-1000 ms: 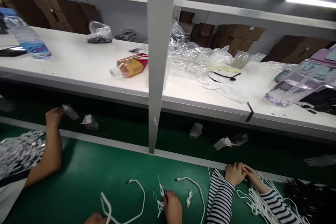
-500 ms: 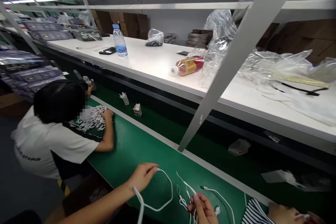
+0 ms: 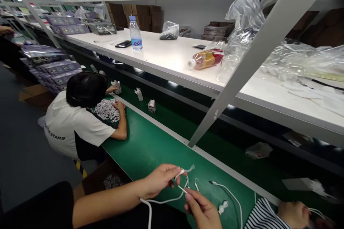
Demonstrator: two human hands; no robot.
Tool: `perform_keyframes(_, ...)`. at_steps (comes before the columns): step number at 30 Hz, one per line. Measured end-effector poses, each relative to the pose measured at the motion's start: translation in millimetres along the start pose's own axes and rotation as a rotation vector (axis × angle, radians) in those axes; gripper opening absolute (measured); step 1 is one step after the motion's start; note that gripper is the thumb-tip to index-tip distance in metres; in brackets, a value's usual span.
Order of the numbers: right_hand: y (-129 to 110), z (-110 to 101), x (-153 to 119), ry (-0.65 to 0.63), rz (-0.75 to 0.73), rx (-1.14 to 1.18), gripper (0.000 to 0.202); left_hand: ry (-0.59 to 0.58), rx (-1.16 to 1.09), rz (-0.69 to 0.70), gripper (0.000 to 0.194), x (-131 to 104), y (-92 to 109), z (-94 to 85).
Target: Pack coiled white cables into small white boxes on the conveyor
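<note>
My left hand (image 3: pixel 163 179) pinches a white cable near its end, where a pale, partly see-through tip sticks out. Close by on the right, my right hand (image 3: pixel 200 207) holds a strand of white cable between thumb and fingers. The white cable (image 3: pixel 168 200) loops from between the hands past my left wrist and hangs over the table's front edge. On the green table (image 3: pixel 145 143), right of my hands, lie another white cable (image 3: pixel 233 195) with a dark tip and a small white bundle (image 3: pixel 223 206).
At the left a person (image 3: pixel 83 114) leans over a pile of small white parts (image 3: pixel 107 110). A striped sleeve (image 3: pixel 264 214) and a hand reach in at lower right. A slanted metal post (image 3: pixel 215 112) stands behind my hands. Bottles and plastic bags lie on the white shelf (image 3: pixel 166 59).
My hands have come closer together, my left hand moving right with the cable. The view has shifted, so the neighbouring person and shelf appear farther right.
</note>
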State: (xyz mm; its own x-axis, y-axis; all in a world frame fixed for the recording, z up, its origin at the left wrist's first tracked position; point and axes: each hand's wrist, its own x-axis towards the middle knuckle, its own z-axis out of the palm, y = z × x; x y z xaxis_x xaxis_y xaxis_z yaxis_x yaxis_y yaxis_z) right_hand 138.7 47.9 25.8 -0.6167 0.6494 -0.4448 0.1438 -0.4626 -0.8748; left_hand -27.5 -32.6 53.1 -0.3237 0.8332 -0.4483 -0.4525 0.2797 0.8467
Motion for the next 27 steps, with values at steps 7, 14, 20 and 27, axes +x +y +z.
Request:
perform_keyframes(7,-28.4,1.1,-13.6,0.075,-0.027,0.037,0.046,-0.005,0.037,-0.038,0.050,-7.9,4.7,-0.5)
perform_keyframes(14,-30.7,1.3,-19.2,0.163,-0.158,-0.106,0.036,0.024,-0.040,-0.106,0.051,-8.9,7.4,11.1)
perform_keyframes(20,-27.1,-6.1,-20.0,0.049,-0.284,-0.230,0.031,0.007,-0.080,-0.106,0.052,-5.9,9.7,16.3)
perform_keyframes(27,-63.0,-69.4,2.5,0.165,-0.269,-0.259,0.034,-0.117,0.111,-0.081,0.045,-3.6,13.1,17.8)
